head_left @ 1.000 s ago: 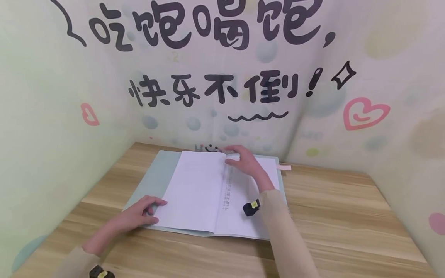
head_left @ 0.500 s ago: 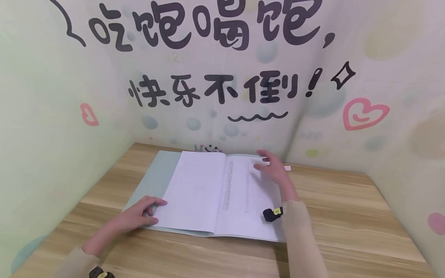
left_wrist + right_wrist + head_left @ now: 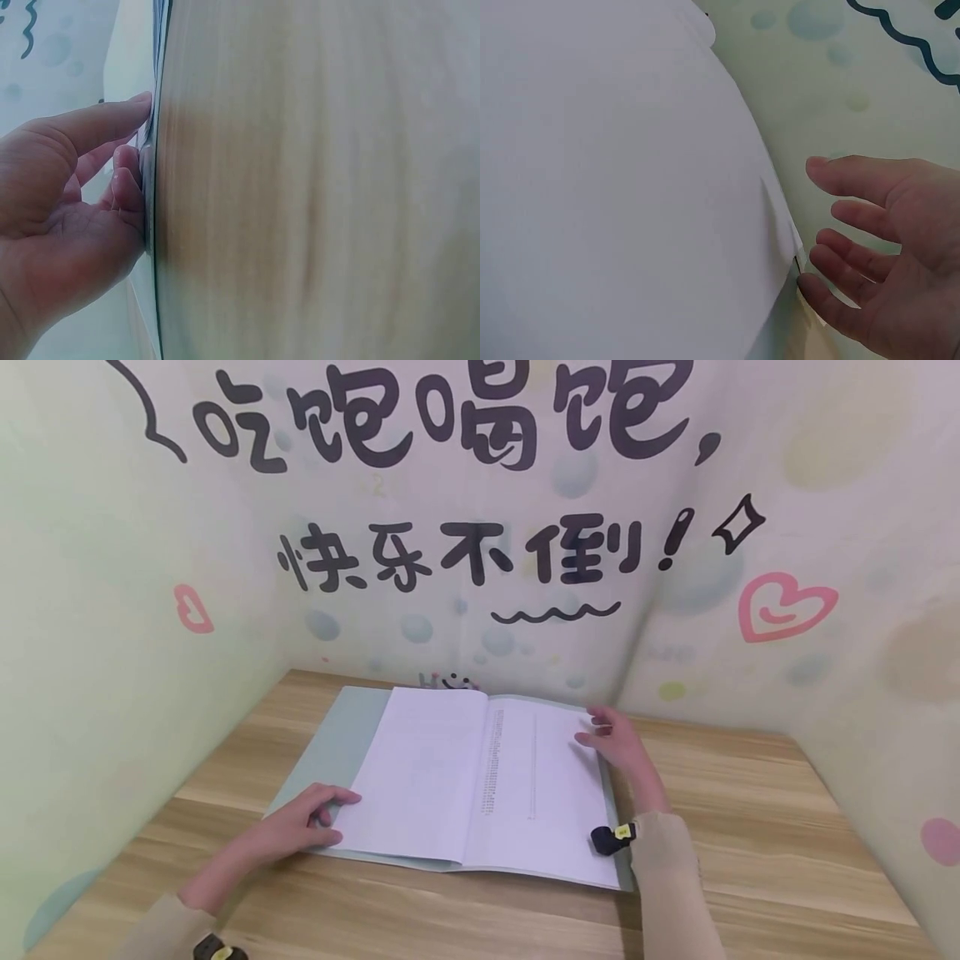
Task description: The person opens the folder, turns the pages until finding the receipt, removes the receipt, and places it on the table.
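A book with a pale blue cover (image 3: 330, 747) lies spread on the table. Its left page (image 3: 420, 768) looks blank, while the right page (image 3: 566, 793) carries narrow columns of small print. At the lower left corner my left hand (image 3: 300, 820) rests on the page and cover edge, the fingers loosely bent; the left wrist view shows this left hand (image 3: 67, 202) against the book's edge. My right hand (image 3: 621, 747) is at the upper right corner of the right page, its fingers spread and relaxed. In the right wrist view, nothing is pinched by the right hand (image 3: 900, 255).
The wooden table (image 3: 750, 835) extends on both sides and in front of the book. A printed cloth wall (image 3: 465, 485) with large black characters stands close behind the book. Black devices are strapped at both wrists, the right one (image 3: 611, 838) above the page.
My right hand has moved from the book's middle gutter rightward to the outer upper corner, and the right page now lies flatter. The pink tab is now hidden. The left hand has stayed put.
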Tool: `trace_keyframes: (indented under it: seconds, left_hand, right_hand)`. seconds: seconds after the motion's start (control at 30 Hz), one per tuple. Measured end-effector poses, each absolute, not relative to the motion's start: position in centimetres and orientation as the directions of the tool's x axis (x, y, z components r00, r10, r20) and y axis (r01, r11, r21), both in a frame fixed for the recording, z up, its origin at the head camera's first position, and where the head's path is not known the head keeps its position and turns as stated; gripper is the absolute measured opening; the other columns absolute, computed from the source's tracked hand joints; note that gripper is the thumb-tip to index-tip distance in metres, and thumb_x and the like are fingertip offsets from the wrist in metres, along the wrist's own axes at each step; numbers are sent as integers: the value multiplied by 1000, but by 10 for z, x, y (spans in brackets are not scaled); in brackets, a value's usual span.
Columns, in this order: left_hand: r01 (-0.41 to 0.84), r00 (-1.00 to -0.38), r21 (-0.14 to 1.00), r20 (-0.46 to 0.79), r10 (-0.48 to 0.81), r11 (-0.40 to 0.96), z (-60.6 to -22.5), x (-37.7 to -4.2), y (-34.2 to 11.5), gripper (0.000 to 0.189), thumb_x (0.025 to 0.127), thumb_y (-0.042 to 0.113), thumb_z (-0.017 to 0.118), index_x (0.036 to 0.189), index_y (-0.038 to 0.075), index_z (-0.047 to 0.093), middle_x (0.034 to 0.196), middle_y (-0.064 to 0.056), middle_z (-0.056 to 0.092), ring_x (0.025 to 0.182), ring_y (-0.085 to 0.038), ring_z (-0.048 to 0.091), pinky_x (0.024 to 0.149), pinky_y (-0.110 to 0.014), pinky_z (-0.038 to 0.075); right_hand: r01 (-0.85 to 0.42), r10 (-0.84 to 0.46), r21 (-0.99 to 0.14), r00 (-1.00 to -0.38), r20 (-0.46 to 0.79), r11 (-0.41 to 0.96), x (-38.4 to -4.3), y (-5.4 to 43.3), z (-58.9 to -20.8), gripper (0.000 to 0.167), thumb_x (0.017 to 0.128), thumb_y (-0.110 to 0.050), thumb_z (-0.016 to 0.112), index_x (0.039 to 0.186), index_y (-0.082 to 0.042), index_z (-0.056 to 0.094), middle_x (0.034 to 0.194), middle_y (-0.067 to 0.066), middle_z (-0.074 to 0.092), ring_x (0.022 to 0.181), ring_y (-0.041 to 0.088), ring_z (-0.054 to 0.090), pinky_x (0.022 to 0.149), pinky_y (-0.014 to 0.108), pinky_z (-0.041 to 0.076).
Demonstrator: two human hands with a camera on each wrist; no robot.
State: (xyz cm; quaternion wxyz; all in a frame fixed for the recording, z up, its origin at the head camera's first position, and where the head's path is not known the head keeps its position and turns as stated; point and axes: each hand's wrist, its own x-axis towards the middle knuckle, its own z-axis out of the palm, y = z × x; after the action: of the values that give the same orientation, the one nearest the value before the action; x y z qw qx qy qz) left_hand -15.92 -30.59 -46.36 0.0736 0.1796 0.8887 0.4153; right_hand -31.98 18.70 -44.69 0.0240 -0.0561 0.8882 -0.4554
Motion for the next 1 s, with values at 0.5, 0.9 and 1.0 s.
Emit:
trace_keyframes:
  seconds: [0.5,0.9,1.0]
  left_hand:
    - [259,-922,762,13,386,593,-462,-162,-304,52,85,18,74,132,4,56,102,-9,49,84,-7,43,71,-20,38]
    - [277,-920,753,27,392,597,-465,-161,-305,52,85,17,75,131,4,57,104,-8,49,83,-6,43,71,-20,38]
    - [278,-920,754,31,391,595,-464,-160,-305,51,85,16,75,131,3,57,103,-9,49,82,-6,43,71,-20,38]
  right_hand:
    - [-99,-214,-748,-975,-59,656,-316,207,-468,75,86,-24,76,145,7,40,146,29,45,134,44,44,113,55,36]
    - [-125,-218,-683,-975,-51,719,-315,203,-469,74,85,-26,78,143,5,45,146,29,46,129,43,49,109,54,40]
    - [-121,-212,-683,-976,-51,721,-316,203,-471,74,85,-26,78,144,4,45,146,28,46,128,41,49,109,54,40]
